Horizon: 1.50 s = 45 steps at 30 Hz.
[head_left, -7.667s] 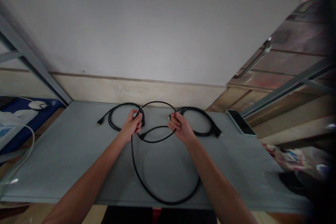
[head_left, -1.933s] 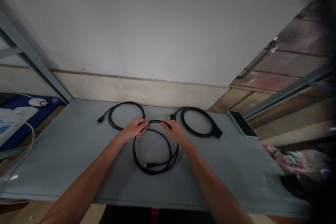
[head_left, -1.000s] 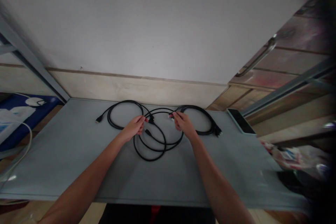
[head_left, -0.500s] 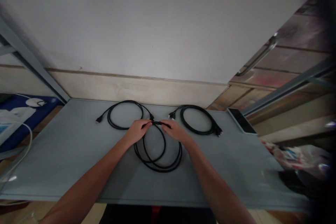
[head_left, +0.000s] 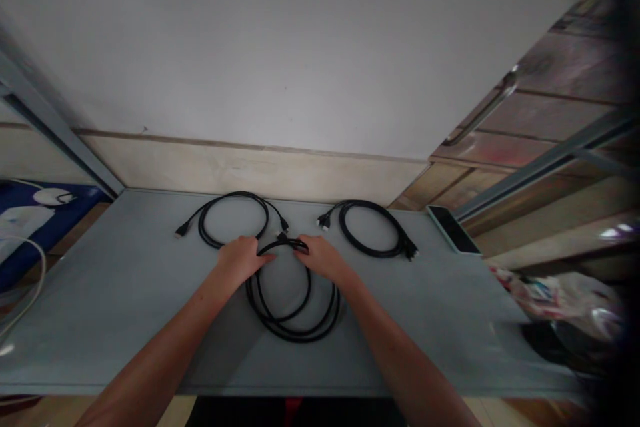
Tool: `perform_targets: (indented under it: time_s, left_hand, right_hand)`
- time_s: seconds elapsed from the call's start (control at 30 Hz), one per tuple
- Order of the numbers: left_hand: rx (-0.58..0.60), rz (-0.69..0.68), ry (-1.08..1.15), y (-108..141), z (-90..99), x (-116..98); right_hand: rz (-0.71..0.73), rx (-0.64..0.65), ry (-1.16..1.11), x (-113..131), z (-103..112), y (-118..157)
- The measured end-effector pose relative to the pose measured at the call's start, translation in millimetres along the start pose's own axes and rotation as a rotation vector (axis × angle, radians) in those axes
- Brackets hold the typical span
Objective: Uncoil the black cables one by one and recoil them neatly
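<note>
A black cable (head_left: 300, 339) lies in loose loops on the grey table, in front of me. At the top of its loops, my left hand (head_left: 243, 259) grips the left side with thumb and fingers. My right hand (head_left: 320, 255) pinches the same cable a short way to the right. Between the hands the strands arch slightly, and a plug end (head_left: 283, 236) shows just beyond them. Behind my left hand lies a coiled black HDMI cable (head_left: 203, 230) with plugs at both ends. A further coiled black cable (head_left: 373, 254) rests behind my right hand.
A phone (head_left: 455, 230) lies at the table's back right. Plastic bags and a dark object (head_left: 555, 343) sit by the right edge. Metal posts (head_left: 65, 130) rise at both sides, with a wall (head_left: 280, 80) behind the table (head_left: 125, 293). A white cord (head_left: 43, 273) hangs at left.
Both hands have come slightly nearer to me and a little further apart with the looped cable. A plug end now shows beyond the strands between them. The other two coils lie unmoved.
</note>
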<state>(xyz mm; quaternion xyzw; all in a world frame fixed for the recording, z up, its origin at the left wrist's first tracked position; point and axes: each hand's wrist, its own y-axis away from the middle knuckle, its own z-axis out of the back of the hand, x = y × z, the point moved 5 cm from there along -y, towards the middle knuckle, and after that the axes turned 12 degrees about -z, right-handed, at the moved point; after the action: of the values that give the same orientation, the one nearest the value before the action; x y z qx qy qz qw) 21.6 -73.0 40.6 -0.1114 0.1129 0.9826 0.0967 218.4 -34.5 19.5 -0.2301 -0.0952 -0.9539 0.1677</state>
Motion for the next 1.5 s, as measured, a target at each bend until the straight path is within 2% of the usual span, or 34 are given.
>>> perform_targets:
  time_s: [0.17,0.3,0.47,0.53,0.6,0.67,0.8,0.87,1.03,1.17,1.37,1.43,1.5]
  left_hand:
    - [0.073,-0.04,-0.042,7.3,1.4,-3.1]
    - [0.074,-0.103,-0.04,5.8,-1.7,-9.0]
    - [-0.016,-0.116,-0.02,0.2,-4.9,-18.2]
    - [-0.078,-0.125,0.049,-2.8,-5.8,-20.3]
    - [-0.162,-0.143,0.205,-6.6,-6.0,-20.6]
    - [-0.193,-0.153,0.476,-11.6,-9.4,-19.3]
    - [-0.111,-0.074,1.155,-20.6,-23.2,-19.0]
    - [-0.097,-0.019,1.391,-22.6,-26.0,-20.3]
    - [-0.157,-0.017,1.624,-24.7,-18.0,-20.8]
    - [-0.158,-0.042,1.599,-26.6,-16.4,-14.7]
    - [0.042,-0.072,1.294,-26.0,-28.8,-14.8]
    - [0.024,-0.133,1.111,-26.2,-28.9,-17.3]
    - [-0.063,-0.237,0.926,-26.0,-24.9,-21.4]
  right_hand:
    - [-0.044,0.009,0.007,1.5,4.4,1.6]
    - [-0.056,0.028,0.009,-3.0,8.6,4.1]
    - [-0.045,0.126,0.046,-16.7,12.4,8.2]
    - [-0.067,0.088,0.056,-20.6,17.1,7.2]
    - [-0.077,-0.005,0.038,-20.7,23.7,4.9]
    - [-0.057,-0.108,-0.018,-17.6,30.0,2.3]
    - [-0.014,-0.219,-0.182,-15.7,37.2,-3.3]
    - [-0.029,-0.234,-0.246,-20.8,39.3,-6.8]
    - [-0.126,-0.264,-0.275,-40.4,43.1,-14.3]
    - [-0.135,-0.21,-0.23,-42.2,38.3,-15.5]
    - [0.09,-0.12,-0.286,-8.7,24.6,-4.7]
    - [0.13,-0.055,-0.324,2.3,17.9,-0.5]
    - [0.17,-0.007,-0.34,11.5,12.2,3.3]
